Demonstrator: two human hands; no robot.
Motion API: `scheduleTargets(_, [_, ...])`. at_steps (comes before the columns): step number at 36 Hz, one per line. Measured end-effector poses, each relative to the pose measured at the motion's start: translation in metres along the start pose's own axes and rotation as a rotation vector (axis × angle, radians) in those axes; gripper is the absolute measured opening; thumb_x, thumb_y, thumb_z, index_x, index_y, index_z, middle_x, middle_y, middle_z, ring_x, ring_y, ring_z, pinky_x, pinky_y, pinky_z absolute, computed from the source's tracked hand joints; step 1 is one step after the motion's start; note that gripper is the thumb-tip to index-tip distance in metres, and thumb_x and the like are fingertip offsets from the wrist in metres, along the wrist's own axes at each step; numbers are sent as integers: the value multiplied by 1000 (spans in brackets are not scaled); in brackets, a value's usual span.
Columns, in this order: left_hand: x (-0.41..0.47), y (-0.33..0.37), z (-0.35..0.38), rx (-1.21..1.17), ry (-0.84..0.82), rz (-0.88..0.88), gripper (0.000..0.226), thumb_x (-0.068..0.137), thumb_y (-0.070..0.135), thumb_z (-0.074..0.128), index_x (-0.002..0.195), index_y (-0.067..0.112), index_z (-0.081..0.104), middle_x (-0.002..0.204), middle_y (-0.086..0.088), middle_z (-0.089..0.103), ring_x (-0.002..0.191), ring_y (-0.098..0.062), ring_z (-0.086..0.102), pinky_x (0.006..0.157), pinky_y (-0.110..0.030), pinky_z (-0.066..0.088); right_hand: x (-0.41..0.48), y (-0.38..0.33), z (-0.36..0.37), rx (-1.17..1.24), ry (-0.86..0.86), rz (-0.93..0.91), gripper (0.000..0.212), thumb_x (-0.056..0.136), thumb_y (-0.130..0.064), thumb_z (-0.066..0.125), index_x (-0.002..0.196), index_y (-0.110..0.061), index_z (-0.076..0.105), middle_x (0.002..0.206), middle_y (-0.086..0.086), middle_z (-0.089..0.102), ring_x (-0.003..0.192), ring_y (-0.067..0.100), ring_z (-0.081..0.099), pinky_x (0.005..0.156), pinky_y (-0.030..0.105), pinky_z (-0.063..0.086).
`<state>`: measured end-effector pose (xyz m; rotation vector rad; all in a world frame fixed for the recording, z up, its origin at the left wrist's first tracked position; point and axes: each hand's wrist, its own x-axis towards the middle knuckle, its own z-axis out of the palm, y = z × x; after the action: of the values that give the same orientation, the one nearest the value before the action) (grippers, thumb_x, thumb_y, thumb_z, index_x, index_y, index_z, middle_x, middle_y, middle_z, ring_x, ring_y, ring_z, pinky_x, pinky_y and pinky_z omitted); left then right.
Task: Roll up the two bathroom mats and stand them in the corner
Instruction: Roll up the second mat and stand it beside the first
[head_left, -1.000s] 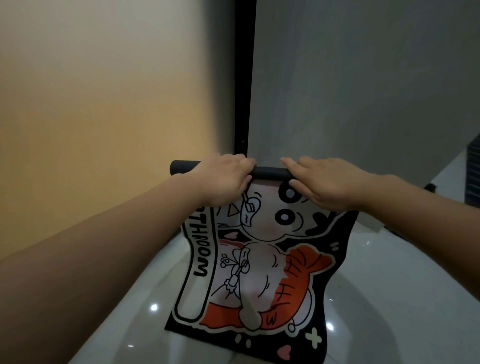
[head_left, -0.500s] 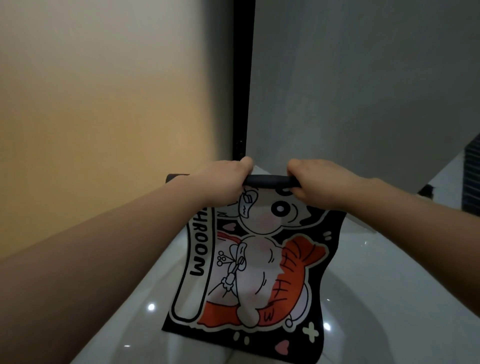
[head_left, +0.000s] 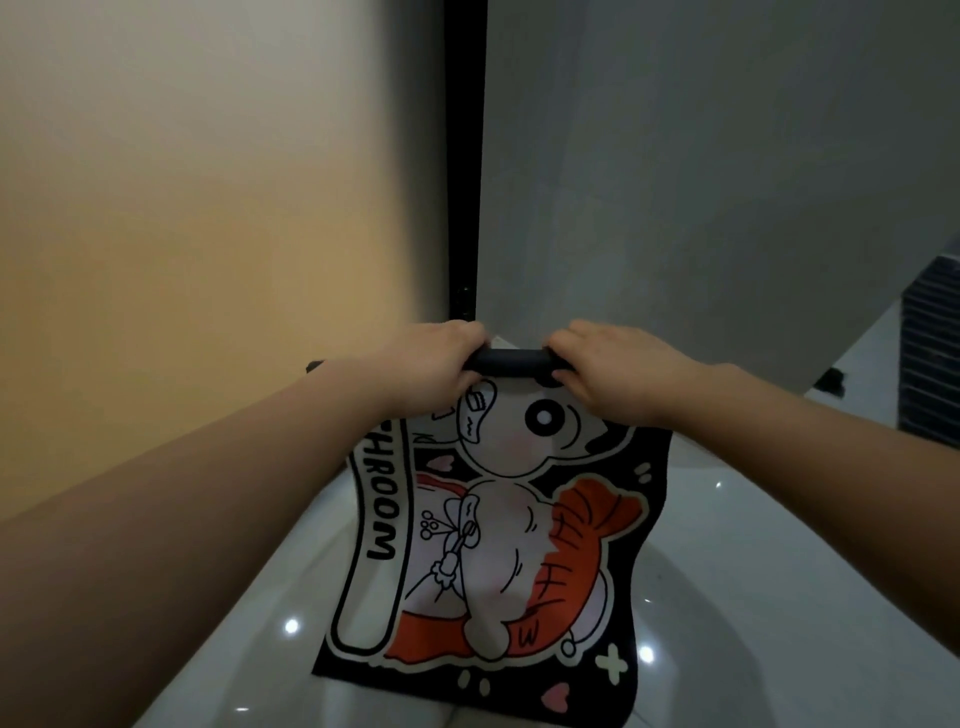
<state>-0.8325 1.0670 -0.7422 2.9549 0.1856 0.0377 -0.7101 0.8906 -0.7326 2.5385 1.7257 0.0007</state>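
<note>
Two hands work on one mat (head_left: 493, 545), the printed cartoon one, which lies on the pale floor (head_left: 779, 597) in front of the corner where the yellow wall (head_left: 182, 234) meets the grey wall (head_left: 701, 182). Its far end is wound into a thin dark roll (head_left: 511, 362). Compared with a second ago, the roll has come nearer to the person and more of the print is swallowed: less of the word along the left border shows now, and the flat part is shorter. I judge the rolling is in progress but far from finished, since most of the mat is flat.

The left hand (head_left: 428, 371) and right hand (head_left: 618, 371) both curl over the roll, fingers clenched around it, a bare piece of roll between them. A second mat is not in view.
</note>
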Motion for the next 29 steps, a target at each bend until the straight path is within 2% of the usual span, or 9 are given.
scheduleTargets(4, [0,4,1,-4,-12,-1,14,85,19,56,94,20,46,83,3,51,74,-21,51,63,-31,36,-1,-4,-5,73,-20,30,15,87,-25,55,96,-17,47,92,2,50,79,24,52,64,32,38])
scheduleTargets(8, [2,4,5,-20,-60,-30,18,86,12,50,99,17,39,74,-1,51,68,-25,52,62,-38,43,0,-7,-3,170,-52,79,20,85,-17,58,89,-18,38,72,-1,44,61,16,44,49,29,29])
scheduleTargets(13, [-2,1,5,-50,-92,47,42,89,43,55,121,24,36,89,6,54,77,-18,53,69,-33,41,-1,-5,-2,182,-25,68,21,86,-15,56,92,-18,35,71,-2,44,59,13,42,48,29,29])
scheduleTargets(16, [-2,1,6,-145,-129,87,25,91,37,47,113,26,43,98,4,54,88,-19,55,75,-35,42,-2,-4,-4,198,-42,37,23,88,-23,59,93,-18,37,73,-3,47,63,18,48,50,28,32])
scheduleTargets(19, [0,-1,8,-50,-99,90,23,94,29,45,115,20,46,107,-1,51,95,-20,52,81,-35,40,-3,-4,-6,236,-64,17,29,88,-41,60,95,-21,41,76,-6,49,65,14,48,53,27,35])
scheduleTargets(23, [-1,-3,13,14,-3,59,19,92,26,51,109,20,49,105,0,52,89,-20,53,73,-32,39,0,-1,-5,291,-82,14,18,91,-37,54,95,-23,43,81,-7,50,74,19,51,57,28,35])
scheduleTargets(25, [-2,-3,12,33,16,52,19,87,23,53,105,21,49,103,0,53,87,-22,55,71,-34,42,2,0,-3,297,-113,11,30,89,-35,59,110,-24,41,89,-6,51,80,18,51,64,28,37])
scheduleTargets(27, [-2,0,11,34,22,46,18,83,20,53,101,21,49,98,1,53,82,-23,55,70,-38,46,4,-2,-3,253,-141,-10,55,86,-35,64,131,-22,35,98,-4,48,86,17,50,73,29,40])
scheduleTargets(29, [-2,2,11,28,12,32,18,82,19,53,99,19,46,86,2,52,75,-23,52,66,-37,45,7,-3,0,142,-165,-49,53,82,-36,65,127,-22,41,100,-1,48,89,20,52,76,32,44])
